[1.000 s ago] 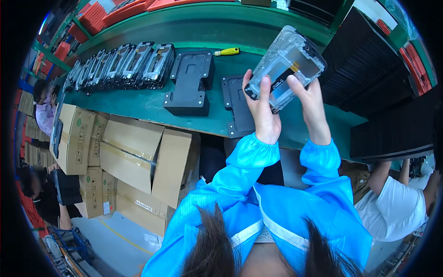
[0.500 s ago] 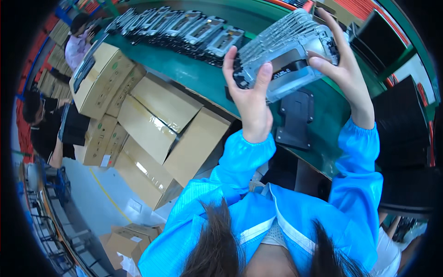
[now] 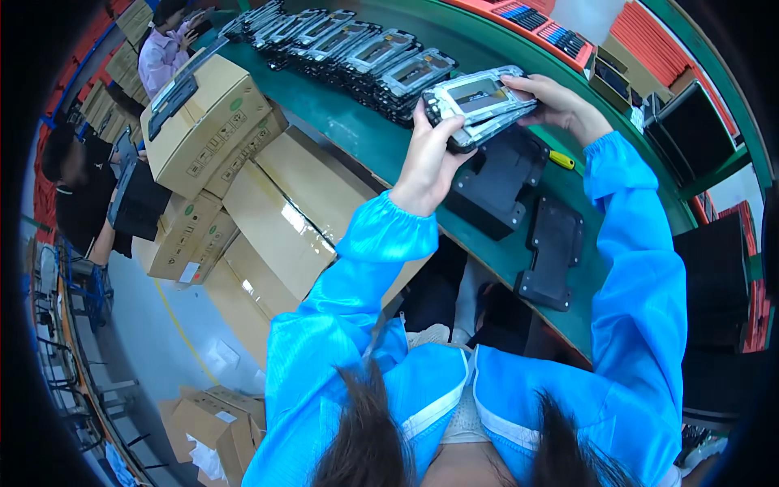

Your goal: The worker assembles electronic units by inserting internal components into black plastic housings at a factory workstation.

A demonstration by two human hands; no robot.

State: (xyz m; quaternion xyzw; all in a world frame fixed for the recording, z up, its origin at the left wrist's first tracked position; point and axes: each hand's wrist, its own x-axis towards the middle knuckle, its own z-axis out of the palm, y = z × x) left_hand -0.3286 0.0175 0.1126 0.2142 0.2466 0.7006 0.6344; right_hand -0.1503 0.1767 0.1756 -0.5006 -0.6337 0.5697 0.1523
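Between both hands is a stack of silver and black phone frames (image 3: 484,96), slightly fanned at its near edge. My left hand (image 3: 428,156) grips its left end, the thumb on top and the other fingers underneath. My right hand (image 3: 560,104) closes on the opposite end, its fingers partly hidden by the stack. Just left of it, rows of similar frame stacks (image 3: 369,55) lean along the green bench (image 3: 320,114). Below the held stack, a black block-shaped fixture (image 3: 495,191) stands on the bench, with a flatter black fixture (image 3: 553,252) nearer me.
A yellow-handled tool (image 3: 561,160) lies beside the black fixture. Cardboard boxes (image 3: 207,122) are piled left of the bench. Orange trays (image 3: 552,32) line the back, and dark panels (image 3: 694,134) stand at right. Two people work at far left, one in pink (image 3: 162,57), one in black (image 3: 89,178).
Both hands have brought the frame stack down and away from me, toward the rows of stacks. The black block fixture and yellow-handled tool have come into sight.
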